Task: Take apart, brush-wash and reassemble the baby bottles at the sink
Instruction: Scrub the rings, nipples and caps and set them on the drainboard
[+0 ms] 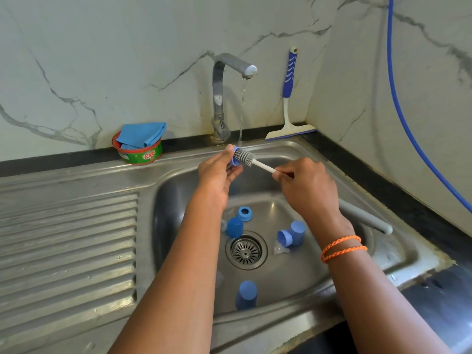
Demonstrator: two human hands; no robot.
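My left hand (219,171) grips a small blue bottle ring (235,159) above the sink basin (258,282). My right hand (305,185) pinches the white handle of a small grey brush (247,157), whose bristles are pushed into the ring. A thin stream of water runs from the tap (221,98) just behind the brush. Several blue bottle parts lie in the basin: a ring (244,213), a dome cap (234,227), two caps (292,235) side by side, a bottle (246,295) at the front, and a clear teat (279,249) near the drain (246,250).
A ribbed draining board (69,241) lies left of the basin. A red-and-green soap tub (138,152) with a blue cloth stands on the back ledge. A blue-handled squeegee (290,98) leans on the wall. A grey brush handle (365,218) rests on the basin's right side. A blue hose (401,111) hangs right.
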